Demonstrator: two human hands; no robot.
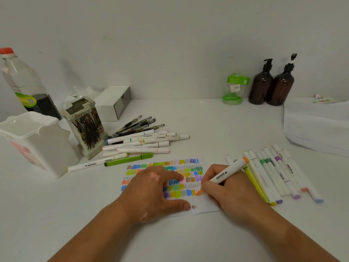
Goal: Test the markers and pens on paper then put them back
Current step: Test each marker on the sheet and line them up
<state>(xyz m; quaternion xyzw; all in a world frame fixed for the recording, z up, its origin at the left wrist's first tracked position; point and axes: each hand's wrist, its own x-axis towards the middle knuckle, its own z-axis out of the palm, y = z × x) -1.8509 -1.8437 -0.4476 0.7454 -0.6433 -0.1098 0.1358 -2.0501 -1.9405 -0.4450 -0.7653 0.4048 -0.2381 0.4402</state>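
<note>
White tabletop runs back to a plain white wall. Near the front edge, about the middle, lies a sheet of paper covered in rows of coloured swatches and a few black scribbled lines. The left hand rests flat on the sheet's left part, fingers relaxed and spread, grasping nothing. The right hand grips a white orange marker in a writing hold, its orange tip touching the paper at the right end of the lowest row of swatches. Just right of the sheet a row of capped markers lies side by side. Behind the paper toward the left sits a loose pile of markers, with several black pens at its back and a green pen at its front. Left of the pile stands a patterned pen holder, a white tub beside it, and a red-capped bottle and a white box behind. Along the back edge to the right stand a green jar and two brown pump bottles; a stack of white sheets lies at the right edge.
</note>
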